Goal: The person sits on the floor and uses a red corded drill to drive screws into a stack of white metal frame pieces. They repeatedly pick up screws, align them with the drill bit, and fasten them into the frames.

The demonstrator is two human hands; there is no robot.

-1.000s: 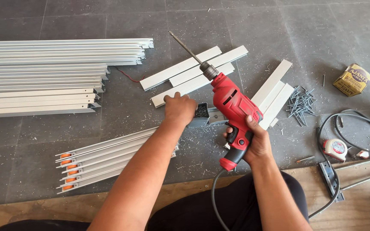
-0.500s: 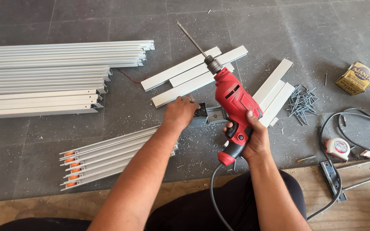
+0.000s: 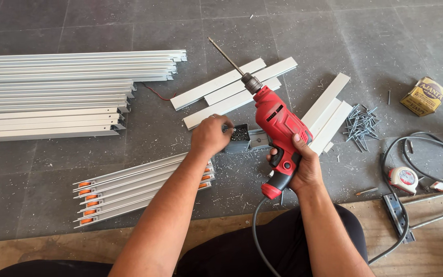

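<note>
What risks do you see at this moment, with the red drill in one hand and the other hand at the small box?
1. The right hand alone grips the red drill, with a finger near the trigger; its long bit points out over the white strips, so an accidental start could swing it.
2. The left hand reaches at the small dark box close beside the drill body; it might be struck.
3. The loose nails and the drill cord could snag or prick.

A pile of nails (image 3: 361, 124), a yellow box (image 3: 425, 96) and a tape measure (image 3: 403, 179) lie on the floor.
</note>
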